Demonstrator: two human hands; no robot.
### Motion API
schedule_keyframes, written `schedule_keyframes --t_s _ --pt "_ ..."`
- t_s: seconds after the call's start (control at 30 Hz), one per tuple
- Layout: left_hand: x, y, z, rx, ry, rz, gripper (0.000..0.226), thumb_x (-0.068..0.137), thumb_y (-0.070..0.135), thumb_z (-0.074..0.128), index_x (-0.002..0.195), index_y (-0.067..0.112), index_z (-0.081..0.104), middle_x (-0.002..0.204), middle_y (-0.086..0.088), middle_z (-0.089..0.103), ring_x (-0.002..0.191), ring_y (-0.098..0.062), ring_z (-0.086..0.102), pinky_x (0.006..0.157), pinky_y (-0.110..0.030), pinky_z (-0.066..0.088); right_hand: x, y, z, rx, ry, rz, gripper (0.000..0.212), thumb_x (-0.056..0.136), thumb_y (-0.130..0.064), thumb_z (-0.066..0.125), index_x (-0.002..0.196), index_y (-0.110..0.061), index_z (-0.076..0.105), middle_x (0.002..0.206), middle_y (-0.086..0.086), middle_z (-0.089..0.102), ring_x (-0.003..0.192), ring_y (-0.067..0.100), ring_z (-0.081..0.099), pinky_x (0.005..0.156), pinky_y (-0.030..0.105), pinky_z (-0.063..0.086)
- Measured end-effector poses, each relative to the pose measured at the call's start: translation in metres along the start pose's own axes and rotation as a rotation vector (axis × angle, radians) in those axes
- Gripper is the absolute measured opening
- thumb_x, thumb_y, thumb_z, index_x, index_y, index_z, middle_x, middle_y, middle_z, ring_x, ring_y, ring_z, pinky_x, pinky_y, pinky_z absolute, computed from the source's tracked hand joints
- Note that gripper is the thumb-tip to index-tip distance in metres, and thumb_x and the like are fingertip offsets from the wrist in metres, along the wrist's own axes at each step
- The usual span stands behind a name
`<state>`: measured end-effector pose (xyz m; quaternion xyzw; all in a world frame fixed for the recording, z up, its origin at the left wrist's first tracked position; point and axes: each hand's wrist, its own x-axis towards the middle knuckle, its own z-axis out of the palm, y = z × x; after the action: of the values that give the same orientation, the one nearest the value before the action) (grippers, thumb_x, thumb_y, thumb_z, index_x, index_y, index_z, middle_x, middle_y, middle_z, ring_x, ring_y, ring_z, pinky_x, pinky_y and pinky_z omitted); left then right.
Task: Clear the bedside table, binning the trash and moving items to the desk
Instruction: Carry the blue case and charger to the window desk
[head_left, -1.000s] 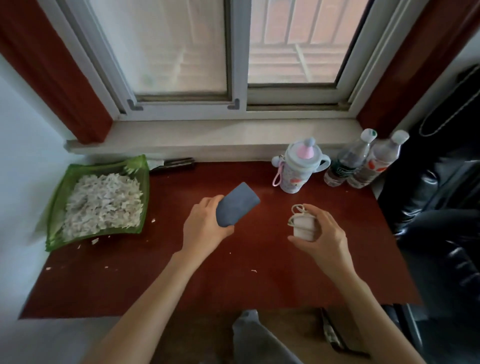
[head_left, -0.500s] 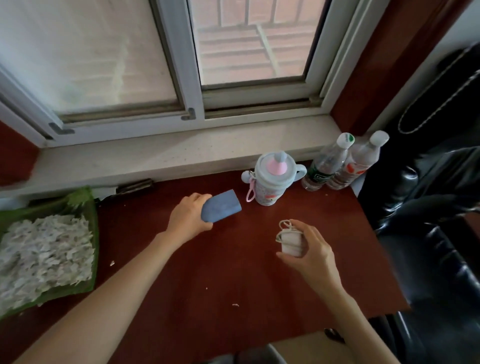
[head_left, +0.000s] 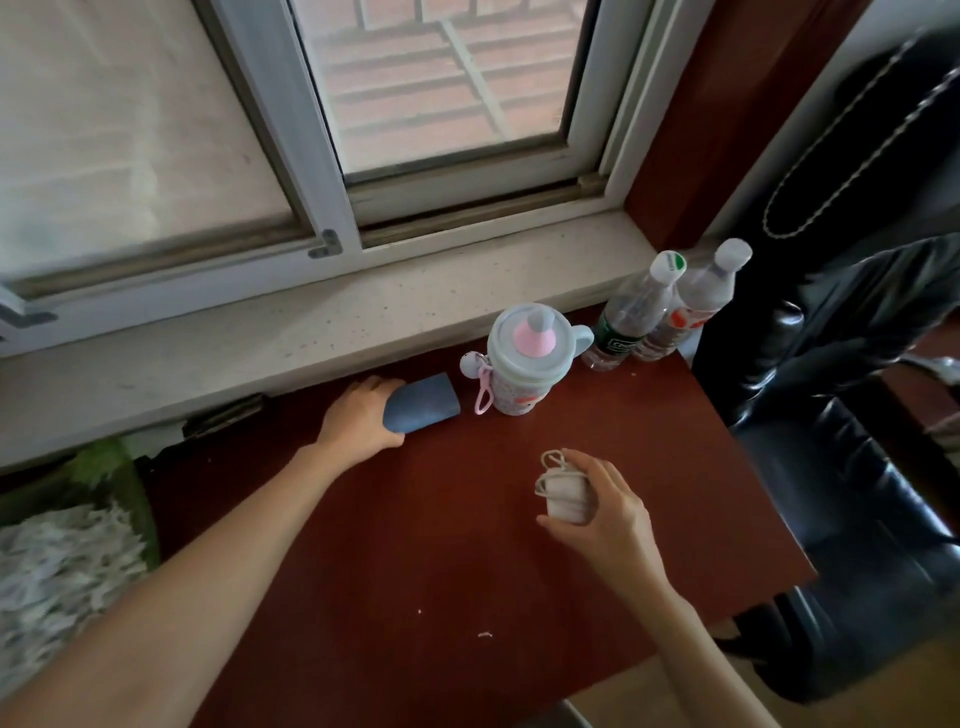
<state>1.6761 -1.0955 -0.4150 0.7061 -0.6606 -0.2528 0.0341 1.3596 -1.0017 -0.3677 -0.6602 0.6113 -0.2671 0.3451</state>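
My left hand (head_left: 363, 415) grips a flat blue-grey case (head_left: 423, 404), holding it low at the back of the dark red desk (head_left: 441, 571), just under the window sill and left of a child's sippy cup (head_left: 524, 358). Whether the case rests on the desk surface I cannot tell. My right hand (head_left: 602, 509) hovers over the desk's right half, closed around a small white charger (head_left: 563, 496) with its white cable wound around it.
Two clear plastic water bottles (head_left: 670, 306) stand at the desk's back right corner. A green tray (head_left: 124, 483) with pale shredded bits sits at the left. A black leather chair (head_left: 852, 467) borders the desk's right edge. A grey stone sill (head_left: 311, 332) runs behind.
My left hand has carried the blue-grey case forward and down to the back of the desk beside the sippy cup. The right hand still holds the charger. The camera has moved closer and rightward.
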Motion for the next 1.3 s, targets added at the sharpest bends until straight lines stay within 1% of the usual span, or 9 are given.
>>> schedule_keyframes --t_s 0.2,0.37,0.5,0.63,0.77,0.87,0.93,1.03,1.3 --pt "0.012 -0.007 0.007 0.007 -0.012 0.010 0.074 0.061 0.030 0.073 0.131 0.027 0.049 0.126 -0.003 0.055 0.114 -0.029 0.050 0.087 -0.037 0.046 0.000 -0.001 0.003 -0.007 -0.004 0.012 0.069 0.062 -0.028 0.084 0.124 -0.034 0.054 0.117 -0.021 0.057 0.104 -0.001 0.059 0.083 0.023 0.054" --pt "0.019 -0.009 0.010 0.022 -0.022 0.030 0.060 0.058 0.034 0.068 0.117 0.030 0.053 0.113 0.000 0.059 0.105 -0.027 0.055 0.076 -0.034 0.047 0.000 -0.002 0.003 -0.032 0.007 0.022 0.070 0.062 -0.029 0.085 0.124 -0.034 0.054 0.115 -0.022 0.057 0.103 -0.003 0.058 0.082 0.020 0.052" --pt "0.021 -0.009 0.011 0.019 -0.036 0.047 0.063 0.060 0.034 0.068 0.120 0.028 0.052 0.116 -0.002 0.057 0.106 -0.028 0.054 0.078 -0.036 0.048 -0.001 -0.002 0.004 -0.032 0.012 0.030 0.071 0.061 -0.027 0.086 0.125 -0.032 0.055 0.114 -0.022 0.057 0.103 -0.004 0.057 0.082 0.020 0.053" --pt "0.019 -0.008 0.012 0.038 -0.016 0.080 0.066 0.063 0.031 0.071 0.126 0.025 0.051 0.121 -0.005 0.057 0.107 -0.029 0.054 0.083 -0.039 0.047 -0.004 -0.005 0.006 -0.044 0.012 0.017 0.072 0.061 -0.028 0.086 0.125 -0.033 0.054 0.115 -0.022 0.056 0.104 -0.005 0.056 0.082 0.017 0.051" --pt "0.008 -0.009 0.014 0.058 0.105 0.111 0.069 0.065 0.026 0.073 0.130 0.012 0.052 0.126 -0.015 0.056 0.110 -0.036 0.054 0.089 -0.043 0.046 -0.004 -0.011 0.010 -0.054 -0.004 -0.009 0.070 0.061 -0.029 0.085 0.125 -0.033 0.054 0.115 -0.022 0.056 0.104 -0.003 0.057 0.083 0.020 0.052" --pt "-0.014 -0.011 0.021 0.098 0.275 0.132 0.061 0.062 0.022 0.072 0.118 0.001 0.060 0.113 -0.022 0.062 0.097 -0.041 0.061 0.082 -0.046 0.050 -0.003 -0.019 0.017 -0.051 -0.039 -0.051 0.071 0.062 -0.030 0.084 0.126 -0.032 0.053 0.117 -0.019 0.058 0.105 0.000 0.058 0.085 0.024 0.053" --pt "-0.039 -0.010 0.025 0.117 0.340 0.084 0.058 0.064 0.022 0.074 0.116 0.001 0.060 0.111 -0.021 0.063 0.097 -0.039 0.061 0.082 -0.046 0.051 -0.001 -0.026 0.024 -0.048 -0.070 -0.086 0.071 0.062 -0.029 0.084 0.126 -0.033 0.053 0.117 -0.019 0.058 0.105 0.000 0.059 0.084 0.024 0.054" --pt "-0.082 -0.011 0.038 0.131 0.368 -0.017 0.054 0.071 0.025 0.074 0.119 0.004 0.059 0.116 -0.017 0.062 0.106 -0.035 0.059 0.087 -0.045 0.049 0.001 -0.039 0.036 -0.057 -0.120 -0.151 0.071 0.063 -0.029 0.083 0.127 -0.032 0.052 0.117 -0.019 0.057 0.102 0.000 0.059 0.082 0.023 0.054" --pt "-0.192 -0.032 0.083 0.119 0.338 -0.258 0.054 0.076 0.032 0.072 0.122 0.008 0.059 0.125 -0.014 0.060 0.115 -0.034 0.056 0.093 -0.048 0.048 0.008 -0.063 0.084 -0.085 -0.282 -0.286 0.071 0.061 -0.031 0.083 0.126 -0.028 0.054 0.116 -0.016 0.058 0.101 0.003 0.059 0.086 0.031 0.053"
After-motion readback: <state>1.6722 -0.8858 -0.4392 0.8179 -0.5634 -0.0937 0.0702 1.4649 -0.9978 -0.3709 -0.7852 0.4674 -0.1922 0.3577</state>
